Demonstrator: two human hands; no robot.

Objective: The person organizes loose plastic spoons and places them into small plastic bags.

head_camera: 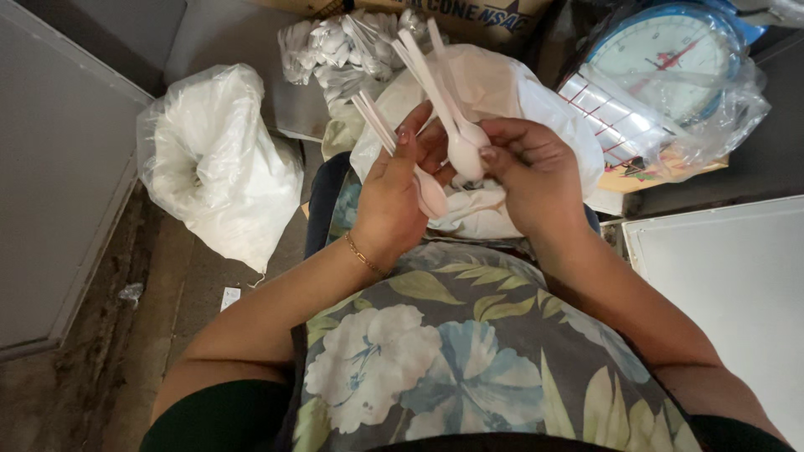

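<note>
**Both hands full of white plastic spoons**

The fingers of the right hand (536,172) are clamped on a small bunch of white plastic spoons (463,151), pinched at the bowls, with the handles fanning up and away. The left hand (394,197) is closed around a second bunch of spoons (429,191), bowls down by the palm, handles jutting up past its fingertips. The two hands are nearly touching over the lap, above a floral apron (452,351); a thin gold bracelet (362,254) sits on the left wrist.

Just beyond the fingers lies an open white plastic bag (502,92), and further out a clear bag of loose spoons (335,50), which looks well stocked. To the left of the hands stands a knotted white bag (218,167) on the floor. To the right, beyond the right hand, a blue dial scale (670,59) is wrapped in clear plastic.

Judging by this, only a handful of spoons have been gathered so far, and the bulk remain in the bags.
</note>
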